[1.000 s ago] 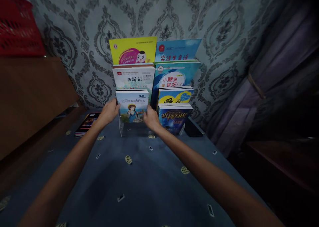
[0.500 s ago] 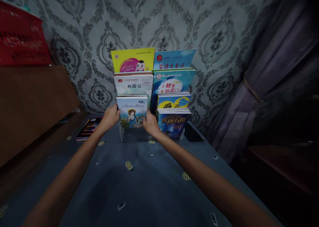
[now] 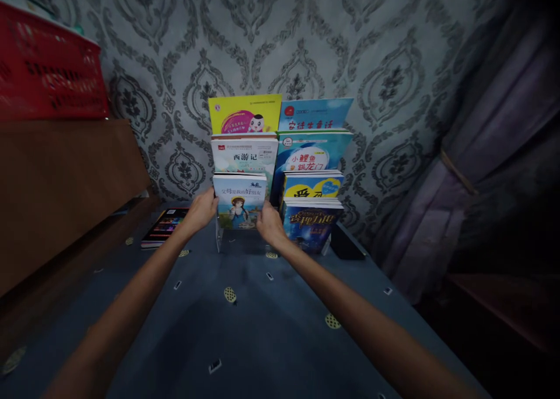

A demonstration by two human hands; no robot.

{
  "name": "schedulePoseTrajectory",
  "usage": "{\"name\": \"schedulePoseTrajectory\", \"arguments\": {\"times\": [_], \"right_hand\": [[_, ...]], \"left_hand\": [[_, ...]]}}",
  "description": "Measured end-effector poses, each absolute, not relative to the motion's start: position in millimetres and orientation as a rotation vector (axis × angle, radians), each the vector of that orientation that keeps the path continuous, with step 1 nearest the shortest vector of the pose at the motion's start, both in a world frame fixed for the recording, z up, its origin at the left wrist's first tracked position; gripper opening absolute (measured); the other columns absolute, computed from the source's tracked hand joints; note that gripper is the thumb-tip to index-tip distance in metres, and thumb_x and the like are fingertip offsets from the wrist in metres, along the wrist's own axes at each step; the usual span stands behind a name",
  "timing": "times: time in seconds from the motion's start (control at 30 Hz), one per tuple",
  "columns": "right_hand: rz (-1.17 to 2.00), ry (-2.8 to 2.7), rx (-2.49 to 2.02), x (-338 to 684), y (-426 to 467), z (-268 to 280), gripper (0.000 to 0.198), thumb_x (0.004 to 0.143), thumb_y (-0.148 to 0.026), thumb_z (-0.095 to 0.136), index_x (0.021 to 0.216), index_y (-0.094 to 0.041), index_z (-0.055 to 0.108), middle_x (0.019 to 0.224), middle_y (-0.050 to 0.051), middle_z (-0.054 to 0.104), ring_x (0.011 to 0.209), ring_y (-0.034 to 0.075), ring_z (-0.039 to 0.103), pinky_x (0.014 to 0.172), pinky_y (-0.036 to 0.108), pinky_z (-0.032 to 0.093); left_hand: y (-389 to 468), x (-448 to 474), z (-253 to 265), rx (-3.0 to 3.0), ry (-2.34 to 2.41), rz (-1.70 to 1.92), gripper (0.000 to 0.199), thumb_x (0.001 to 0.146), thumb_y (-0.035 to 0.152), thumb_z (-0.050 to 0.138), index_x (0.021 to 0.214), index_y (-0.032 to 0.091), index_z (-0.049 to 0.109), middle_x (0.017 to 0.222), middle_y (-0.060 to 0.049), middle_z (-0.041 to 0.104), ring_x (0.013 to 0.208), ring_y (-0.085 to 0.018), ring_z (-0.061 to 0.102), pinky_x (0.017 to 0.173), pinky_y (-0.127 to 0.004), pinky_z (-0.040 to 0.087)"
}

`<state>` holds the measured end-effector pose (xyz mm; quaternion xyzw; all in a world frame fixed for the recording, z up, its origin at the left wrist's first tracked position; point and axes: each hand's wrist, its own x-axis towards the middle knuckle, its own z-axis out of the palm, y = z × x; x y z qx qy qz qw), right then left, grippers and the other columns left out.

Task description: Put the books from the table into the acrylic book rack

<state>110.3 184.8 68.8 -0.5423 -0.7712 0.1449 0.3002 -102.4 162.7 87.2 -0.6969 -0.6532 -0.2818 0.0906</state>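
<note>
Left hand (image 3: 202, 210) and right hand (image 3: 269, 223) are partly curled, one at each side edge of the light-blue book (image 3: 240, 203), which is held between them near upright at the front of the left column of a stand (image 3: 219, 241); fingers behind the book not visible. Stepped up behind it: white book (image 3: 245, 157), then yellow book (image 3: 245, 108); the adjoining right column has a dark-blue book (image 3: 310, 228) foremost. On the blue cloth (image 3: 245, 335), a dark-covered stack (image 3: 164, 228) lies left of the stand, a black flat object (image 3: 349, 246) right.
</note>
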Motion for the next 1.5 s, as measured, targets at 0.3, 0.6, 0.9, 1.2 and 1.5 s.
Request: {"name": "schedulePoseTrajectory", "arguments": {"times": [0.3, 0.6, 0.9, 1.2, 1.5], "right_hand": [[0.335, -2.05, -1.413, 106, 189, 62, 0.048, 0.088, -0.001, 0.045, 0.135, -0.002, 0.051, 0.12, 0.022, 0.07, 0.111, 0.026, 0.068, 0.095, 0.031, 0.051], [0.326, -2.019, -1.359, 107, 189, 57, 0.045, 0.087, -0.002, 0.046, 0.131, -0.005, 0.055, 0.122, 0.02, 0.07, 0.115, 0.026, 0.066, 0.101, 0.033, 0.05], [0.391, -1.955, -1.178, 114, 199, 44, 0.053, 0.083, -0.003, 0.045, 0.135, -0.013, 0.053, 0.131, 0.015, 0.067, 0.122, 0.025, 0.062, 0.111, 0.042, 0.046], [0.409, -1.975, -1.2, 117, 194, 49, 0.056, 0.088, -0.006, 0.042, 0.143, -0.012, 0.047, 0.138, 0.016, 0.063, 0.129, 0.026, 0.059, 0.114, 0.042, 0.043], [0.408, -1.948, -1.137, 118, 200, 38, 0.059, 0.088, -0.011, 0.042, 0.146, -0.012, 0.045, 0.138, 0.016, 0.063, 0.13, 0.026, 0.059, 0.114, 0.044, 0.043]], "left_hand": [[165, -104, 85, -2.065, -1.967, -0.798, 0.02, 0.094, 0.02, 0.041, 0.108, 0.016, 0.056, 0.114, -0.018, 0.068, 0.109, -0.031, 0.065, 0.094, -0.043, 0.051], [163, -105, 83, -2.091, -1.944, -0.863, 0.019, 0.093, 0.02, 0.042, 0.106, 0.016, 0.056, 0.111, -0.017, 0.069, 0.106, -0.03, 0.065, 0.094, -0.044, 0.051], [160, -110, 79, -2.128, -1.855, -0.96, 0.022, 0.092, 0.025, 0.045, 0.109, 0.017, 0.057, 0.108, -0.014, 0.069, 0.103, -0.029, 0.065, 0.093, -0.043, 0.052], [160, -111, 75, -2.127, -1.879, -0.979, 0.02, 0.092, 0.028, 0.046, 0.105, 0.017, 0.057, 0.104, -0.013, 0.069, 0.099, -0.028, 0.066, 0.092, -0.043, 0.052], [161, -111, 73, -2.144, -1.866, -0.939, 0.025, 0.094, 0.028, 0.043, 0.11, 0.015, 0.057, 0.109, -0.015, 0.068, 0.102, -0.03, 0.065, 0.093, -0.044, 0.052]]}}
